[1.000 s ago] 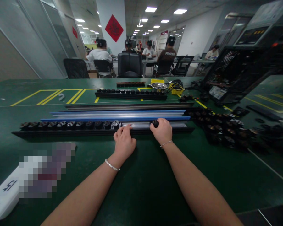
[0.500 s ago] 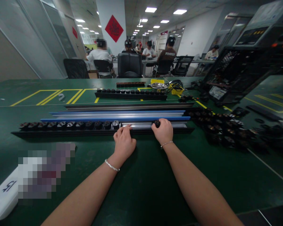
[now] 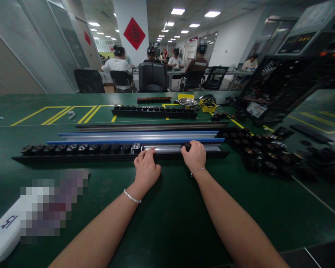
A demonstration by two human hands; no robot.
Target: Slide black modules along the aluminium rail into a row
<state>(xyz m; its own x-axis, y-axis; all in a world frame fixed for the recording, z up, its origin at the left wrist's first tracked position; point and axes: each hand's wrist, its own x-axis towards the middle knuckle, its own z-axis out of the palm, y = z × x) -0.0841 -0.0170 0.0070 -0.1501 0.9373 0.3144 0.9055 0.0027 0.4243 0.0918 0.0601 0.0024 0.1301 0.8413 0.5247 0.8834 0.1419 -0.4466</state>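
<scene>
A long black rail (image 3: 72, 158) lies across the green table, its left half filled with a row of black socket modules (image 3: 83, 148); its right half shows a bare silver channel (image 3: 167, 149). My left hand (image 3: 146, 168) rests on the rail's near edge with fingers curled over it. My right hand (image 3: 194, 155) is closed around a small black socket module (image 3: 187, 146) held at the silver channel.
Blue-edged silver rails (image 3: 139, 136) lie just behind. A second filled rail (image 3: 155, 111) sits farther back, beside a metal dish (image 3: 187, 101). A heap of loose black modules (image 3: 262, 152) lies right. A dark machine (image 3: 290, 74) stands at right. Seated people work at desks beyond.
My right hand with the black module has slid slightly to the right along the rail. My left hand has stayed in place.
</scene>
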